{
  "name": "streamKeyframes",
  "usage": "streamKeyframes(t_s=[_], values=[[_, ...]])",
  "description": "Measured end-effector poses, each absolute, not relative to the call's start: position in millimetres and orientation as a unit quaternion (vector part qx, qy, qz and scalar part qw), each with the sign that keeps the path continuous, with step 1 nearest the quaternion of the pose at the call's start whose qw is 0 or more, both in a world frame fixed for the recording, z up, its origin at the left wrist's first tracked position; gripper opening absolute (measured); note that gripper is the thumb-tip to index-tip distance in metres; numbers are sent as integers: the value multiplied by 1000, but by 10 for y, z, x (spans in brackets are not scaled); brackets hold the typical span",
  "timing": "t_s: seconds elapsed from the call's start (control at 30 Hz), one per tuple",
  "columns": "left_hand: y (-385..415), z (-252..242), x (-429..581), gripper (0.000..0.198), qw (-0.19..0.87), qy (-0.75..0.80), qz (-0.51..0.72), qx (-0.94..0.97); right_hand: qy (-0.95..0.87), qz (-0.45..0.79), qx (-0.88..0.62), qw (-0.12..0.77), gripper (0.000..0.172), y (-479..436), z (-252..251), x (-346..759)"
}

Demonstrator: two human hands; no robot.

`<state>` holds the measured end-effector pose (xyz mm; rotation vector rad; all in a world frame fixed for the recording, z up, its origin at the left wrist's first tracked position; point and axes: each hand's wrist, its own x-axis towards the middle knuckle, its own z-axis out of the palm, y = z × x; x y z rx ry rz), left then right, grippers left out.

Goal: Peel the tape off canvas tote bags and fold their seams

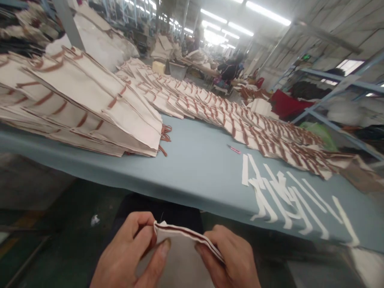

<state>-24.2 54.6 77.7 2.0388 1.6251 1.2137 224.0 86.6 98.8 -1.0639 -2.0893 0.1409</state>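
Fluorescent tubes lit a workshop around a blue-covered table. Just off the table's near side, a left hand and a right hand pinched one cream fabric piece by its layered upper edge; it seemed light, soft and not slippery, best taken at both ends of that edge. On the table lay one pink-handled tool, roughly ten white strips and brown-trimmed fabric pieces, too densely stacked to count.

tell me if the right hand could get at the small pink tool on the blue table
Probably not while the right hand pinches the cream fabric; freed, it might, since the pink tool lies uncovered beside the long white strips.
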Motion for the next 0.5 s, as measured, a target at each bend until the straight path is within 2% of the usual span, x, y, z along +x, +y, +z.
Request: streamKeyframes(t_s=[0.1,0.27,0.4,0.5], values=[[607,736,-286,19,119,578,386,709,-809,40,-416,413,37,836,860,2103],[650,704,-315,22,177,558,354,729,-788,96,-430,431,33,661,555,2066],[565,643,-281,17,298,564,320,700,-760,146,-464,431,30,535,296,2150],[505,646,-220,23,394,606,290,627,-746,189,-479,423,25,397,121,2183]])
